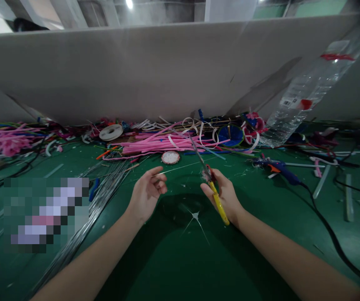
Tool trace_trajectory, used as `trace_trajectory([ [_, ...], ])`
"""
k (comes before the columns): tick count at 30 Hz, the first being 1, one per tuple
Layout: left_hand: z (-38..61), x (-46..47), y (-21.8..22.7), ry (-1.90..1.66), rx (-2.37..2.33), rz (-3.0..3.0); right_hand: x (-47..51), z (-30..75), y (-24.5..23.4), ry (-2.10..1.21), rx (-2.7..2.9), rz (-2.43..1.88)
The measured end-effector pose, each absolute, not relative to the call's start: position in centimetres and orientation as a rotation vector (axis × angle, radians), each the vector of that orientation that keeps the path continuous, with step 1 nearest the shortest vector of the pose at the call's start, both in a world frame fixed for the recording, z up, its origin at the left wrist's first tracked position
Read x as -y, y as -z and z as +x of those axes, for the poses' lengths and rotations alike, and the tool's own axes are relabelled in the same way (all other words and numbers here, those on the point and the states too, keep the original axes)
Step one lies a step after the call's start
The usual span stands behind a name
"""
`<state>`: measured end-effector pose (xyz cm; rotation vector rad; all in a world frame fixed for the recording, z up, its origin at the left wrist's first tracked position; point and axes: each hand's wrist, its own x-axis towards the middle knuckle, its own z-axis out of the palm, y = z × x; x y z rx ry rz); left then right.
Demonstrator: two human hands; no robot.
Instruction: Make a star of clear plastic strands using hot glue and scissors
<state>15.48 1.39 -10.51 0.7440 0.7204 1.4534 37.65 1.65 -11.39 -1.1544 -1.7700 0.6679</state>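
A bundle of wires (100, 205) is slanting up from the near left corner of the worktop (167, 267). Nearer the middle, a pale star-shaped smear (195, 216) is sitting between the forearms. The right hand (228, 194) is gripping a yellow-handled tool (219, 202), whose slim metal tip is pointing toward the far edge. The left hand (148, 192) is hovering with its fingers loosely curled and parted; whether they are touching the thin strand (183, 168) beside them, I cannot tell. A blue glue gun (280, 169) is lying toward the right edge. Farther off, a red-rimmed white disc (170, 157) is resting before pink stems (155, 144), which are crowding the far edge. A clear bottle (305, 96) is standing near the far right corner.
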Motion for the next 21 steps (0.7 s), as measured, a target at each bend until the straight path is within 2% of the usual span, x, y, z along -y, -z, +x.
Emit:
trace_trajectory([
  [7,14.66,-2.0,10.4,-1.439,-0.675,0.589,-1.64,37.54,11.02,-0.775,1.643,-1.12],
  [21,15.26,-1.76,10.18,-1.437,-0.79,0.754,-1.62,37.6,10.8,-0.786,1.669,-1.158],
])
